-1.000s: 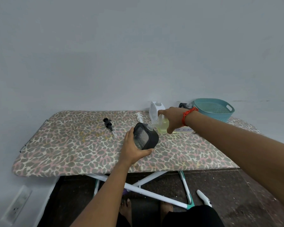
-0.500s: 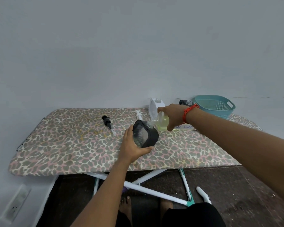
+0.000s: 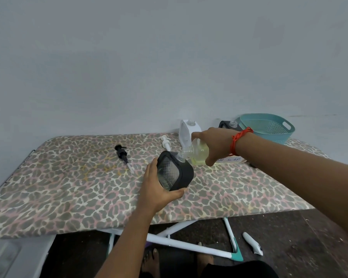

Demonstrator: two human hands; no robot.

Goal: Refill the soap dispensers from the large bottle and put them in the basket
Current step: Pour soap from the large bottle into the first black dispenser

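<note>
My left hand [image 3: 158, 190] grips a black soap dispenser [image 3: 174, 173] with a clear textured front, tilted, its open neck facing right. My right hand [image 3: 215, 145] holds the large clear bottle [image 3: 198, 154] of yellow-green soap tipped leftward, its mouth right at the dispenser's neck. A white dispenser [image 3: 187, 131] without a pump stands at the back. Another black dispenser [image 3: 229, 125] stands behind my right wrist, mostly hidden. The teal basket [image 3: 269, 127] sits at the far right.
A black pump [image 3: 123, 154] and a white pump [image 3: 166, 142] lie loose on the leopard-print board [image 3: 68, 187]. A paper label [image 3: 231, 159] lies under my right arm. The wall runs close behind. White legs and my feet show below.
The view has shifted slightly. Both hands hold as before; the bottle's mouth has stayed against the dispenser's neck, the bottle tipped a little further.
</note>
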